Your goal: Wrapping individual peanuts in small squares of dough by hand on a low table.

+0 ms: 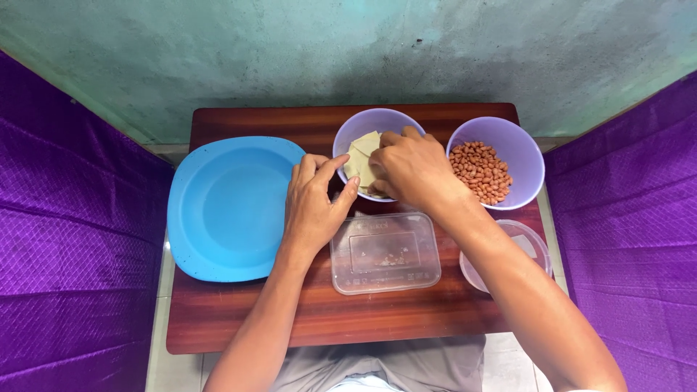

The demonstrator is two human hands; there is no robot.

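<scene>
My right hand reaches into a lilac bowl and pinches one of the pale yellow square wrappers lying in it. My left hand rests at that bowl's near left rim, fingers curled, thumb and forefinger touching the rim beside the wrappers. A second lilac bowl at the right holds red-brown peanuts. A clear rectangular plastic container with a few crumbs lies just below my hands.
A large blue plate lies at the left of the small wooden table. A clear round lid or tub sits at the right, partly under my right forearm. Purple cloth hangs on both sides; a green wall stands behind.
</scene>
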